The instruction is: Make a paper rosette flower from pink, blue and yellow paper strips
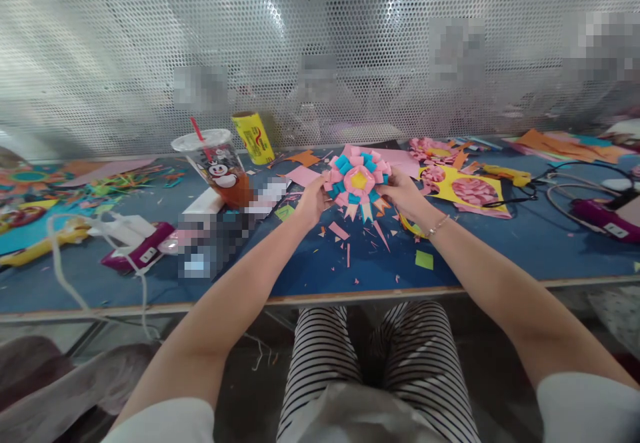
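Between the person's two hands, over the middle of the blue table, sits a paper rosette of pink and turquoise loops around a yellow centre. It's round, so what length it has runs down through its pointed tails, which face the person's lap. From where I stand, neither hand is clearly nearer: the left hand pinches the left rim, the right hand the right rim, straight across from it. Whether the lower edge touches the tabletop, I can't tell. Below the tails lie pink scraps and a green paper square. Beyond the right hand is a yellow sheet; out past the left, a drink cup.
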The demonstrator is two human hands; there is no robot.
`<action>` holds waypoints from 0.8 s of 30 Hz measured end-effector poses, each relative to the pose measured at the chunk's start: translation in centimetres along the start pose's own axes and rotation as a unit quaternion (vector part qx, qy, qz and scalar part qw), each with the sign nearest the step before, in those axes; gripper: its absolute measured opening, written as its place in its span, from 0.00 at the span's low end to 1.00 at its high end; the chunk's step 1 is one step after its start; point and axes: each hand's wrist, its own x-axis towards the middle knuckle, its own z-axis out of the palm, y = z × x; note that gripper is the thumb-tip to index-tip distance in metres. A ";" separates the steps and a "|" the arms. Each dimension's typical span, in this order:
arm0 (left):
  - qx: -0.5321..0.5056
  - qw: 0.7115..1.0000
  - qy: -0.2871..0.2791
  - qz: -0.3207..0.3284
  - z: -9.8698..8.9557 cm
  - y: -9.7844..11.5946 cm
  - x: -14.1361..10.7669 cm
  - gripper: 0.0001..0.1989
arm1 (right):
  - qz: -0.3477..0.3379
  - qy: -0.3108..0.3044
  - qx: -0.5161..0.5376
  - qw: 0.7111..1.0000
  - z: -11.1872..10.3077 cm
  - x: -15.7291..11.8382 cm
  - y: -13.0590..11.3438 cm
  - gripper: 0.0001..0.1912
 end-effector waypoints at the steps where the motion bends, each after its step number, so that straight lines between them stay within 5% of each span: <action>1: -0.001 1.000 0.006 0.002 -0.1 0.0 0.1 0.20 | 0.000 0.002 0.000 1.000 0.0 0.0 -0.1 0.18; 14: 0.024 0.993 0.065 0.094 -0.7 0.1 0.6 0.11 | 0.013 0.011 0.022 1.000 0.1 0.1 -0.1 0.20; 24: 0.019 0.992 0.077 0.101 -0.7 0.3 0.5 0.06 | 0.019 0.010 0.011 1.000 0.0 0.0 -0.2 0.19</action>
